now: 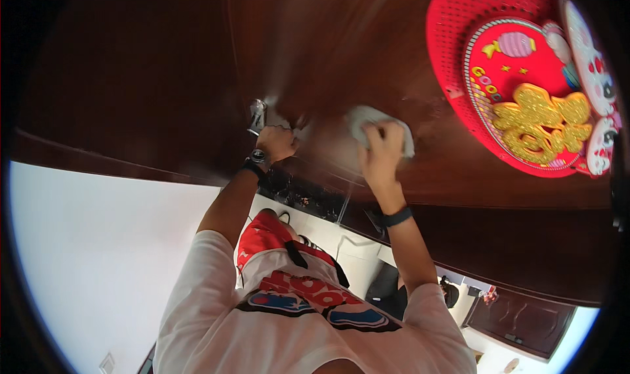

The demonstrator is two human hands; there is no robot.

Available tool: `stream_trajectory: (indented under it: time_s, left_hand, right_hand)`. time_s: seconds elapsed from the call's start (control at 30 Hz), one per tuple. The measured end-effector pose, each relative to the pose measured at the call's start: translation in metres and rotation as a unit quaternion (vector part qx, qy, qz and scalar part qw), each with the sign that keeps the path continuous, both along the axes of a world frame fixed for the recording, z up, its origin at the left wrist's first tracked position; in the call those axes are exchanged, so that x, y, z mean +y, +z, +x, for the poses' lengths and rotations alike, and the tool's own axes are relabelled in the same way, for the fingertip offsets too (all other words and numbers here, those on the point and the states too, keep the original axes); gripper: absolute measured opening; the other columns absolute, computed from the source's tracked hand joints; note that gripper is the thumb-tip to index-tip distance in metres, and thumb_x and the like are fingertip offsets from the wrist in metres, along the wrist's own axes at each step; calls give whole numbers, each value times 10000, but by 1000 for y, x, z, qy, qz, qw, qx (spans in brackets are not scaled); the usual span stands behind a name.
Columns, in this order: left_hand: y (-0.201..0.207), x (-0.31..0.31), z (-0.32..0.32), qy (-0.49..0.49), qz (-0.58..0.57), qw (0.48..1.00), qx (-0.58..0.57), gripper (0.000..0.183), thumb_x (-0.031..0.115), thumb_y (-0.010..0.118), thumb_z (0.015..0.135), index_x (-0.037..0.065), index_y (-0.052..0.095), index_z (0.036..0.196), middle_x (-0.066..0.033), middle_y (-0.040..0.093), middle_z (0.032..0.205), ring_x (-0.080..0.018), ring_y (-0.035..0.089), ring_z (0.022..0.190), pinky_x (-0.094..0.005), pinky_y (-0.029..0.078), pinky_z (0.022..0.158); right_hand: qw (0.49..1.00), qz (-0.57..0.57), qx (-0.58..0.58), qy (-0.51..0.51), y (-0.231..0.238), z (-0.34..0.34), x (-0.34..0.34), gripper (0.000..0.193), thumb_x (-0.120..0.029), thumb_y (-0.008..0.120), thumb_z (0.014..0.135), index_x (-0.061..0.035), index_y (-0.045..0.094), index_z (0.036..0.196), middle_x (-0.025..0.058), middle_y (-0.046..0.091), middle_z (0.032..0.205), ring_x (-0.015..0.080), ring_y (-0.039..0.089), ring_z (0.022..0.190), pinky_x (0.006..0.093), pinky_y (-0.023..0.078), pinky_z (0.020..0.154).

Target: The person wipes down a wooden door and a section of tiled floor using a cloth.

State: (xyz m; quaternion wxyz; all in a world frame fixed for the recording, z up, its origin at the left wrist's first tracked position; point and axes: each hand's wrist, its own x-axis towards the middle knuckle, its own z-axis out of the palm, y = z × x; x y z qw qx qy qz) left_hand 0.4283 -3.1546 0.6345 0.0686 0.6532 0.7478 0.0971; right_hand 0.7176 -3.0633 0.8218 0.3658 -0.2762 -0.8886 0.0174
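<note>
My left hand [275, 144], with a dark watch on its wrist, is closed around a metal door handle [257, 116] on a dark brown wooden door [341, 39]. My right hand [380, 152], with a black band on its wrist, presses a pale crumpled cloth [369, 119] flat against the door's surface, a little to the right of the handle. Both arms reach up from my white printed shirt at the lower edge. The cloth is partly covered by my fingers.
A large round red decoration [459, 39] with a gold ornament and cartoon figures hangs on the door at the upper right. A white wall [98, 256] lies to the left. Another dark door [518, 318] shows at the lower right.
</note>
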Motion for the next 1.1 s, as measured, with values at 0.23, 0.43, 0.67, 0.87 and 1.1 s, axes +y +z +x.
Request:
stream_trajectory:
  time_s: [0.23,0.43,0.67,0.87,1.1]
  left_hand:
    - [-37,6,-13,-14,126,992,-23,359,442,708,1002,147,872,1127,-129,872,979,-404,847,927,-569,667,846]
    - [-25,20,-28,-76,103,991,-36,355,456,729,1005,153,863,1131,-133,873,987,-416,840,918,-577,665,847]
    - [5,21,-59,-102,54,992,48,349,471,742,1011,146,862,1055,-159,868,976,-435,829,889,-588,663,847]
    - [27,59,-36,-67,-31,994,81,310,442,750,994,152,844,937,-199,846,921,-455,817,850,-606,651,808]
    - [38,57,-25,-56,-32,992,106,320,459,756,967,165,881,967,-209,852,957,-476,822,953,-622,654,876]
  right_hand:
    - [992,-22,-32,120,58,-201,-28,468,1,789,841,-147,751,1283,114,617,1326,354,652,1299,449,651,964]
    - [986,77,-62,133,34,-229,-10,451,-80,793,858,-167,729,1295,73,620,1347,258,693,1293,388,700,741]
    - [996,-26,-33,76,-41,-180,-6,379,-122,770,920,-171,743,1295,29,648,1408,244,755,1254,416,686,617]
    - [994,-105,13,40,-60,-60,22,373,-100,778,893,-157,760,1261,40,661,1407,247,695,1353,409,697,766]
    - [989,-74,-72,-102,-39,163,39,462,-74,809,803,-148,755,1256,71,678,1386,348,677,1348,510,641,1010]
